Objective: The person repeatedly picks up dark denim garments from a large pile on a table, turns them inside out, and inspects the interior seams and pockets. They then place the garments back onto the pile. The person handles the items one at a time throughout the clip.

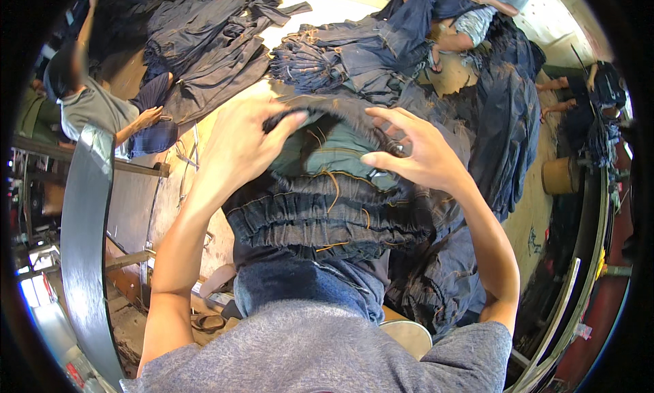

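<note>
A dark blue denim garment with an elastic gathered waistband and orange stitching lies bunched in front of me. My left hand grips its upper left edge, thumb and fingers closed over a fold of the cloth. My right hand presses on the garment's upper right part with fingers spread, the thumb hooked under a fold. A teal pocket lining shows between my two hands.
Heaps of dark denim cover the wooden table beyond my hands and to the right. One person sits at the left handling cloth, another at the top right. A curved metal edge stands at left.
</note>
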Demonstrator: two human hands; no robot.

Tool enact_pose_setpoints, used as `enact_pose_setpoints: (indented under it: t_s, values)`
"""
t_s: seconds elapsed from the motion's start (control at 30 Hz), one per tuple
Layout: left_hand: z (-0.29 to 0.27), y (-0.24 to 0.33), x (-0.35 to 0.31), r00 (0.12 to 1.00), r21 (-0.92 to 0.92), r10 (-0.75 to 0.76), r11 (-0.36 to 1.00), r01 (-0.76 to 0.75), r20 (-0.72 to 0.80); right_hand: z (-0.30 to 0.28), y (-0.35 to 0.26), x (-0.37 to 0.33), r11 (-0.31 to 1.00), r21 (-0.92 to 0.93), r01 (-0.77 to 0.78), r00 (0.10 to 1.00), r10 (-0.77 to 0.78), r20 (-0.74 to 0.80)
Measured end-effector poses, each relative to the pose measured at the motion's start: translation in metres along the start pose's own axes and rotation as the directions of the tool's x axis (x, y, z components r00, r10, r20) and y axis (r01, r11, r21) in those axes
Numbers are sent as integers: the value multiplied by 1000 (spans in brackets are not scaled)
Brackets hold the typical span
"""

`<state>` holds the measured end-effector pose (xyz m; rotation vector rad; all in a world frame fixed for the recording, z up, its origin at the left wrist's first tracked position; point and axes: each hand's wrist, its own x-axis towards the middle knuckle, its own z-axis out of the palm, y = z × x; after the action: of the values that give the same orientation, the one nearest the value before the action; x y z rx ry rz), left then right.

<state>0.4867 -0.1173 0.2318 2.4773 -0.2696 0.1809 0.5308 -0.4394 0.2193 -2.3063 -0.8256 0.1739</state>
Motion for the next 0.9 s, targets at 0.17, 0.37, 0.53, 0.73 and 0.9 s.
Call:
enact_pose_setpoints:
  t_s: [0.17, 0.37, 0.53, 0.73, 0.9]
  values:
    - [-4, 7, 16, 989, 47, 50, 998, -44, -139, -13, -9, 39, 970, 133, -204, 968, 179, 179]
    - [1, 7, 14, 981, -13, 130, 991, -134, -147, -22, 20, 38, 956, 240, -167, 961, 104, 257]
    - [2, 11, -5, 988, -21, 136, 990, -138, -67, -17, 7, 20, 943, 233, -236, 940, 162, 299]
    - [6, 11, -40, 995, -62, 95, 994, -95, 5, -10, -7, 2, 971, 189, -144, 938, 74, 339]
    - [11, 8, -52, 997, -66, 66, 996, -64, 31, -4, -4, -3, 973, 177, -149, 942, 85, 325]
